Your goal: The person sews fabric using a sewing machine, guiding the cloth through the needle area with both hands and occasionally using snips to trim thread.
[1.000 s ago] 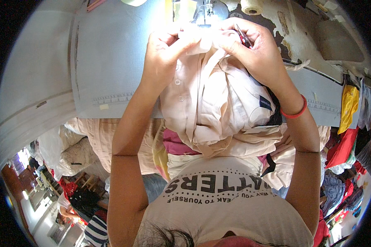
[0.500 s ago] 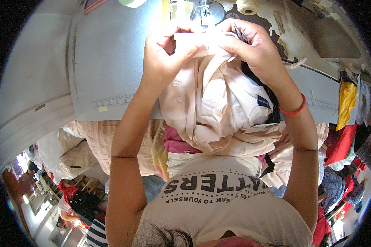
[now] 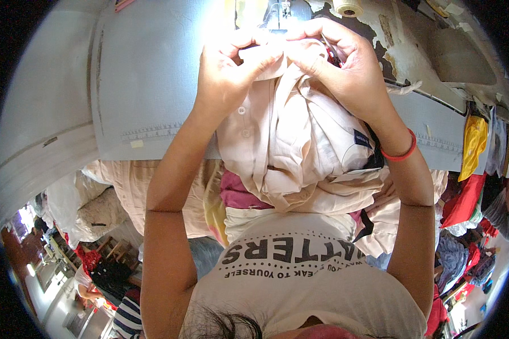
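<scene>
Compared with one second before, the pale shirt (image 3: pixel 288 141) is pulled higher and closer to the sewing machine (image 3: pixel 280 11), and both hands now meet at its top edge. The shirt hangs in a bunch from the hands over the grey table (image 3: pixel 141 85) to the lap, its long axis running away from the person. The left hand (image 3: pixel 232 68) and right hand (image 3: pixel 345 62) pinch the top edge; the fingertips are lost in glare. The machine is cut off above.

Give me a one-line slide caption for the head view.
Both hands, left hand and right hand, pinch the top edge of a pale pink shirt at a grey sewing table.
</scene>
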The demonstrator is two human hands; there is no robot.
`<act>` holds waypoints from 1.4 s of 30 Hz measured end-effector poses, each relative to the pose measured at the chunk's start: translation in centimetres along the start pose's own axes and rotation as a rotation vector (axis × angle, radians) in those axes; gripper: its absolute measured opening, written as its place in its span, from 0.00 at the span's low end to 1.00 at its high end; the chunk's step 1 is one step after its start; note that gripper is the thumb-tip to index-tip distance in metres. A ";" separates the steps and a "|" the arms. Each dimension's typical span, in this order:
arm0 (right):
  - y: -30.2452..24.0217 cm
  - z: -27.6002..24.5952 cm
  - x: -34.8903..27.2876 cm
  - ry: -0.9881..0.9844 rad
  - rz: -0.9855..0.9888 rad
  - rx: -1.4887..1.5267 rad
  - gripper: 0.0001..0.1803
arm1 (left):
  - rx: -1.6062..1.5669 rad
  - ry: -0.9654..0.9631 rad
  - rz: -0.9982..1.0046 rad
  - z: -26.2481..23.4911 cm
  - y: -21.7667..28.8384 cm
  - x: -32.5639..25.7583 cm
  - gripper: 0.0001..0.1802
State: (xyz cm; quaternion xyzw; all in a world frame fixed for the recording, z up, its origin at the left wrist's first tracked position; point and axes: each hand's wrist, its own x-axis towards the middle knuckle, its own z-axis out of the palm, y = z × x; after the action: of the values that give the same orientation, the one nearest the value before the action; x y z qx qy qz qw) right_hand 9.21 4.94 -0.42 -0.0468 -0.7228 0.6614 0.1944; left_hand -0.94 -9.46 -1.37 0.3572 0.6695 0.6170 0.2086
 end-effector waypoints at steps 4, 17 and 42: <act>0.1 -0.6 0.0 -0.069 0.021 -0.162 0.06 | -0.095 0.000 -0.002 0.1 -0.4 -0.2 0.09; -0.2 -1.5 0.4 -0.133 0.118 -0.046 0.04 | -0.083 0.024 0.042 -0.7 -0.2 0.3 0.08; -0.1 -0.7 -0.1 -0.151 0.089 -0.344 0.05 | -0.025 0.016 0.034 0.7 -0.6 0.2 0.07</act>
State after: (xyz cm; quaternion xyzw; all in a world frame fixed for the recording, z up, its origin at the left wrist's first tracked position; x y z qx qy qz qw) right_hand 9.55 5.51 -0.30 -0.0617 -0.8350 0.5376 0.0992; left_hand -0.71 -8.86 -2.02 0.3609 0.6570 0.6318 0.1971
